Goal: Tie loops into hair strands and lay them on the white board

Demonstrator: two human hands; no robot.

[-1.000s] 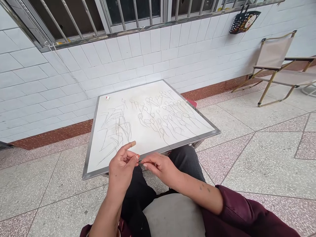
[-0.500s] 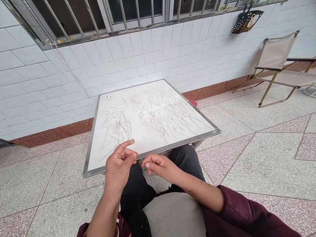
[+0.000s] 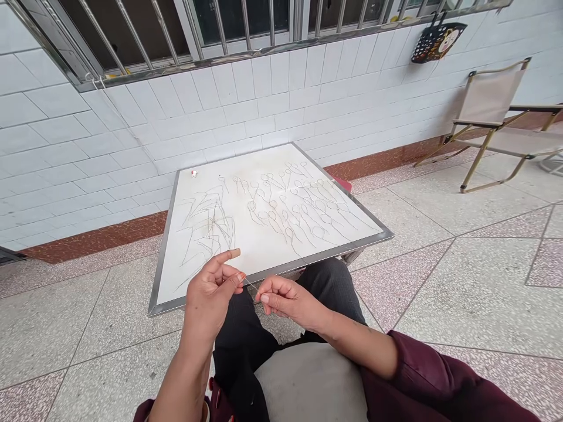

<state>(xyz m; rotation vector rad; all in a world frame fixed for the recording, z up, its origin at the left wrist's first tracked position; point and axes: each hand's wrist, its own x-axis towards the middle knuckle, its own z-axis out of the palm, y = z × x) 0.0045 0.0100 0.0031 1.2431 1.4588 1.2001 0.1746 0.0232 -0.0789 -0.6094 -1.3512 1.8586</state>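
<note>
A thin wire (image 3: 251, 283) runs between my two hands, just off the near edge of the table. My left hand (image 3: 213, 287) pinches one end between thumb and fingertip, while its index finger, with a tan wrap on the tip, points outward. The other end is in the closed fingers of my right hand (image 3: 285, 300). On the white tabletop (image 3: 259, 252) lie several looped wires (image 3: 303, 205) to the right. Several loose, bent wires (image 3: 213, 220) form a pile to the left.
A small white-and-red item (image 3: 194, 174) sits at the table's far left corner. The table stands against a tiled wall (image 3: 211, 126). A folding chair (image 3: 492, 111) is at the right, and a black basket (image 3: 437, 42) hangs from the barred window.
My right hand has shifted slightly right, away from my left hand, and more of the wire shows between them. The left hand stays nearly in place.
</note>
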